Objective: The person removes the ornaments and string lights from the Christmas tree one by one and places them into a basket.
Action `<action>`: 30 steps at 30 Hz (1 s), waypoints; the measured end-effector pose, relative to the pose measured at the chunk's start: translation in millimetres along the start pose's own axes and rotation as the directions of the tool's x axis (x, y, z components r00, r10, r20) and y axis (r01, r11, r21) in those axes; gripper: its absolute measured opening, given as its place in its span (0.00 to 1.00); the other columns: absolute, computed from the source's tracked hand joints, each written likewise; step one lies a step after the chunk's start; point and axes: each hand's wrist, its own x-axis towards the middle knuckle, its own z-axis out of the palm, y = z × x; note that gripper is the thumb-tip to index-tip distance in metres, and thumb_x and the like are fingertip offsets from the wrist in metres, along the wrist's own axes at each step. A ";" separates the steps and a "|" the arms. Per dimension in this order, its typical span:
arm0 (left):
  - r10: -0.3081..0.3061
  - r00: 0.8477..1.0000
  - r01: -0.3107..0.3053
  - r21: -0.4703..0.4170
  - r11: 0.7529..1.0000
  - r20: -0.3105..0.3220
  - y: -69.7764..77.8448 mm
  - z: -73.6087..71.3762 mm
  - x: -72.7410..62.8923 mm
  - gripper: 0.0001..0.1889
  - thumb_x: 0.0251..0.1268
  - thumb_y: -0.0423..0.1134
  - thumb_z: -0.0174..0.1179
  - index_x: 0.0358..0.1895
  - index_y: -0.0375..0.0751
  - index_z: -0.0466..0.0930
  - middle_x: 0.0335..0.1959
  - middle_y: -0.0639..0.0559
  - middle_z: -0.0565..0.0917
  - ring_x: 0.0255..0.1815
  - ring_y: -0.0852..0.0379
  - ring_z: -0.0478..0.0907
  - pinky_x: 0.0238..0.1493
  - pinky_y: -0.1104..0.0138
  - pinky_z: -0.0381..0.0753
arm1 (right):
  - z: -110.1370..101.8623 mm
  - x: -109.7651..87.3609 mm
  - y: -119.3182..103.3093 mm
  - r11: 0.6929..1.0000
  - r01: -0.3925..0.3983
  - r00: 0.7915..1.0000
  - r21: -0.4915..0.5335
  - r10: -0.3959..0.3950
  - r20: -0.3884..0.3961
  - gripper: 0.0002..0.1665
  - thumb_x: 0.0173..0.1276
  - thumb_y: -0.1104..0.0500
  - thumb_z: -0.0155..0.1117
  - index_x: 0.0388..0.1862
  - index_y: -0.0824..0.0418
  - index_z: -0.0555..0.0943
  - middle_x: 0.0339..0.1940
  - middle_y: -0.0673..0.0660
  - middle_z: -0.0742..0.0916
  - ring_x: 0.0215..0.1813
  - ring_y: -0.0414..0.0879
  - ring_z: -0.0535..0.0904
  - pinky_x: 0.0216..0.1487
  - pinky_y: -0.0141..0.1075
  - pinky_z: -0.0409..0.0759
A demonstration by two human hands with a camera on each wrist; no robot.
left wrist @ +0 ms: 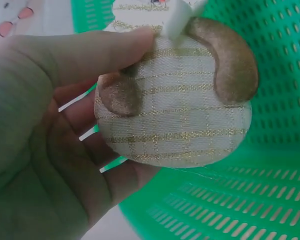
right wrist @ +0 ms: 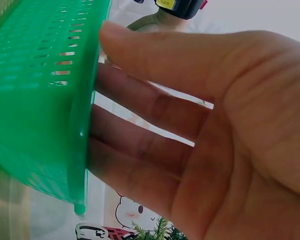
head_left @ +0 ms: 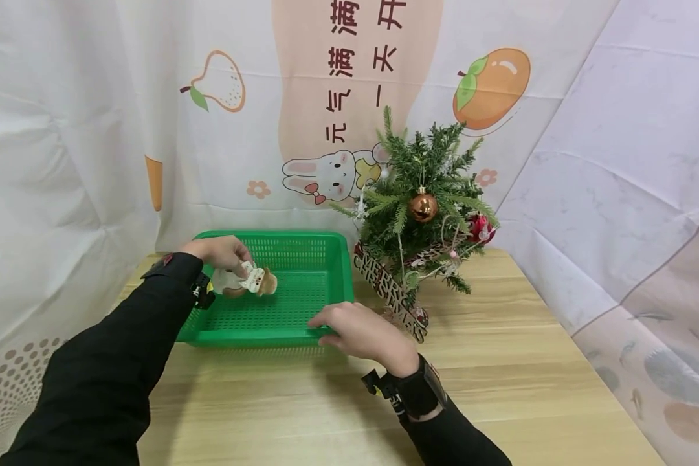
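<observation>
1. The plush snowman [left wrist: 177, 117] is lying between the left hand's [head_left: 220, 252] thumb and fingers [left wrist: 85, 110], its plaid body nearest them and its brown hat [head_left: 270, 283] pointing sideways, to the right of them. It is sitting over the left part of the basket; whether it is touching the floor there, I cannot tell.
2. The left fingers are pinching it, the thumb pressing the front just below the head, the others backing it from behind. This grip is probably serving well: it is bearing on the broad padded body and leaving the far brown arm free. A light squeeze should be sparing the cloth, while gripping by the hat alone would be straining it.
3. The green basket [head_left: 350, 272] is spreading below and beyond the left fingers. Clearing its rim calls for lifting before pulling sideways.
4. The right hand [head_left: 358, 330] is steadying the near right rim, it seems, with thumb and fingers on either side; how firmly, I cannot tell.
5. Beyond the right fingers, the lettered sign [head_left: 393, 298] and decorated tree [head_left: 404, 175] are standing close to the basket, so wide sweeps would be risking a knock.
6. The table [head_left: 256, 401] is carrying everything.
</observation>
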 end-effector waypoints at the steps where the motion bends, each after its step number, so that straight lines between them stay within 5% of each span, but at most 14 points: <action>1: -0.012 1.000 0.012 0.008 1.000 0.006 -2.5 0.5 0.4 0.11 0.73 0.32 0.61 0.52 0.29 0.82 0.41 0.44 0.83 0.37 0.53 0.78 0.39 0.60 0.79 | 0.7 0.3 0.0 1.000 0.002 1.000 -0.007 -0.002 -0.001 0.19 0.70 0.64 0.69 0.59 0.58 0.85 0.57 0.53 0.87 0.61 0.47 0.81 0.65 0.37 0.75; 8: -0.105 0.994 0.105 -0.006 0.994 0.024 -12.8 4.9 3.1 0.07 0.72 0.32 0.61 0.45 0.31 0.81 0.30 0.51 0.77 0.29 0.56 0.69 0.33 0.63 0.72 | 2.3 0.6 1.1 1.000 0.008 1.000 -0.006 -0.008 -0.012 0.18 0.69 0.66 0.69 0.57 0.58 0.86 0.55 0.52 0.87 0.59 0.46 0.82 0.64 0.39 0.76; 14: -0.160 0.985 0.167 -0.108 0.980 0.071 -22.2 10.7 10.0 0.03 0.72 0.31 0.61 0.39 0.34 0.79 0.24 0.54 0.70 0.25 0.57 0.64 0.31 0.64 0.67 | 3.1 2.3 2.6 1.000 0.005 1.000 -0.020 -0.005 -0.020 0.17 0.69 0.66 0.70 0.56 0.58 0.87 0.54 0.52 0.88 0.58 0.46 0.83 0.61 0.36 0.78; 17: -0.165 0.982 0.175 -0.122 0.977 0.086 -26.4 14.3 14.2 0.07 0.72 0.31 0.62 0.32 0.39 0.76 0.20 0.56 0.65 0.23 0.58 0.60 0.30 0.64 0.63 | 2.9 2.6 3.1 1.000 0.003 1.000 -0.023 -0.003 -0.020 0.17 0.69 0.66 0.70 0.56 0.57 0.87 0.53 0.52 0.88 0.57 0.46 0.83 0.60 0.36 0.78; 22: -0.159 0.982 0.170 -0.112 0.979 0.106 -26.3 18.3 17.0 0.14 0.72 0.31 0.61 0.26 0.43 0.69 0.20 0.56 0.63 0.23 0.57 0.59 0.30 0.64 0.62 | 2.7 2.4 3.2 1.000 0.003 1.000 -0.020 -0.004 -0.019 0.17 0.69 0.67 0.69 0.56 0.58 0.87 0.53 0.52 0.88 0.57 0.46 0.83 0.60 0.36 0.78; 30: -0.181 0.975 0.184 -0.014 0.983 0.126 -29.3 18.2 22.8 0.08 0.72 0.31 0.61 0.31 0.40 0.80 0.19 0.55 0.69 0.23 0.57 0.64 0.33 0.63 0.67 | 3.3 2.7 4.1 1.000 -0.001 1.000 -0.013 0.000 -0.020 0.18 0.70 0.68 0.68 0.56 0.58 0.87 0.54 0.52 0.88 0.58 0.46 0.82 0.61 0.36 0.78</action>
